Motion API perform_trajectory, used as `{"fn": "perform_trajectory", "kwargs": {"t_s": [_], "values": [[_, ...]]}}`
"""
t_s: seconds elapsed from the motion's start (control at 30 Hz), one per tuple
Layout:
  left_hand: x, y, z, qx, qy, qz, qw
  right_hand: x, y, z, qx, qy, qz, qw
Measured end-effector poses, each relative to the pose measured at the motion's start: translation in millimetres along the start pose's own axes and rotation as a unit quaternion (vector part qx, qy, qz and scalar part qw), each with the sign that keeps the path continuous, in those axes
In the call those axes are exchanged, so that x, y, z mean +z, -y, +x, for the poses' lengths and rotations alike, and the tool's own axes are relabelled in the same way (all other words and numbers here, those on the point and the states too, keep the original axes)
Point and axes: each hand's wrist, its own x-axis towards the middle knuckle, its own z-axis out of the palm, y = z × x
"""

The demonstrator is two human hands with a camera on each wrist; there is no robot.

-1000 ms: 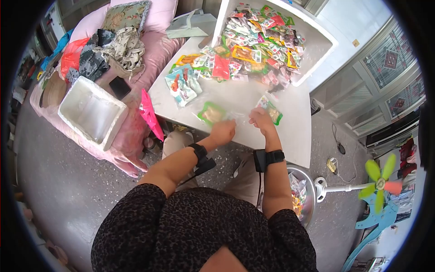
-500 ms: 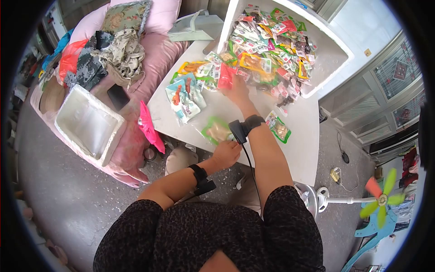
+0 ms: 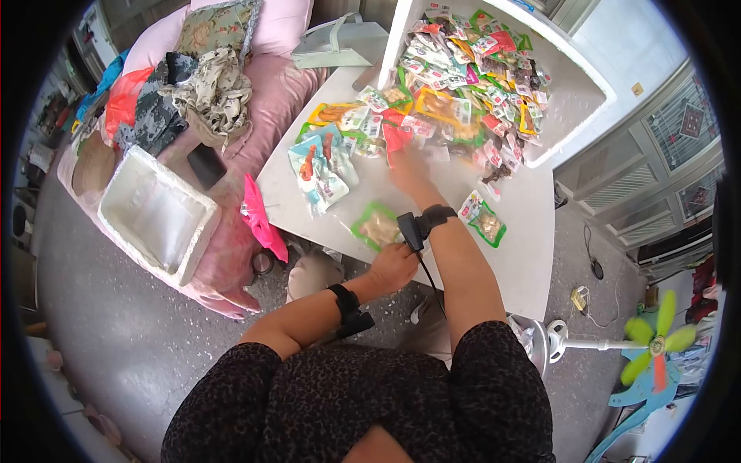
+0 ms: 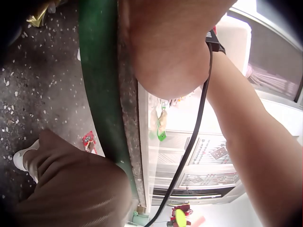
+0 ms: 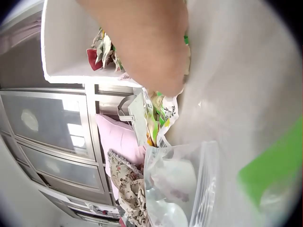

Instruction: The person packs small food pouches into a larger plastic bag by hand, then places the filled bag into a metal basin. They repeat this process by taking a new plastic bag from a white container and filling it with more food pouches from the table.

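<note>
My right hand [image 3: 411, 171], blurred, reaches across the white table and pinches a red packet [image 3: 397, 136] at the near edge of a pile of snack packets. In the right wrist view, the back of this hand [image 5: 147, 47] hides the fingertips. My left hand [image 3: 392, 266] stays at the table's front edge, fingers curled at the mouth of a clear plastic bag around a green-edged food packet [image 3: 377, 225]. My right wrist strap partly covers that spot. The left wrist view shows mostly the heel of the left hand [image 4: 165, 52]; its fingers are hidden.
A large white foam box [image 3: 575, 116] lies tipped at the back, full of packets. Blue-white bags [image 3: 316, 166] lie on the left, another green-edged packet [image 3: 486, 218] on the right. A metal basin [image 3: 536, 339] and a fan [image 3: 656, 346] stand right; an emptied-looking foam box [image 3: 158, 212] sits left.
My right hand has gone from beside the left hand at the front edge to the pile, and the red packet has shifted and bent under it. My left hand has stayed near the green-edged packet.
</note>
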Motion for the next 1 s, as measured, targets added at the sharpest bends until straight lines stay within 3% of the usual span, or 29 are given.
{"fn": "perform_trajectory", "kwargs": {"t_s": [0.17,0.27,0.37,0.47,0.53,0.6,0.67,0.77,0.9,1.0], "values": [[-3.0,-3.3,2.2,0.0,-0.002,-0.008,1.0,-1.9,-45.5,-42.7,-0.048,-0.023,0.009,0.999],[-4.0,-3.8,2.7,-0.004,0.011,-0.003,1.0,-22.0,-72.9,-75.2,-0.015,0.054,-0.012,0.998],[-3.3,-4.1,3.1,-0.002,0.004,0.0,1.0,-66.5,-67.3,-107.5,0.104,0.115,-0.081,0.985],[-2.9,-3.9,3.2,-0.004,0.007,0.007,1.0,-89.7,-60.3,-123.2,0.128,0.168,-0.136,0.968],[-2.6,-3.2,3.1,-0.003,0.009,0.001,1.0,-75.7,-87.5,-112.9,0.107,0.166,-0.022,0.98],[-2.7,-3.3,3.1,-0.003,0.009,-0.004,1.0,-66.3,-106.4,-91.9,0.114,0.152,0.022,0.982],[-3.7,-3.7,3.9,-0.004,0.008,-0.008,1.0,-72.4,-91.3,-65.0,0.152,0.127,-0.005,0.98],[-4.2,-3.6,5.0,0.003,0.001,-0.017,1.0,-51.9,-82.1,-37.9,0.058,-0.074,0.116,0.989],[-3.3,-1.6,4.1,0.011,-0.01,-0.016,1.0,14.1,-94.4,-1.3,0.096,0.078,0.243,0.962],[-4.6,-2.4,5.0,0.012,-0.011,-0.012,1.0,23.5,-85.2,-12.1,0.044,0.134,0.143,0.98]]}}
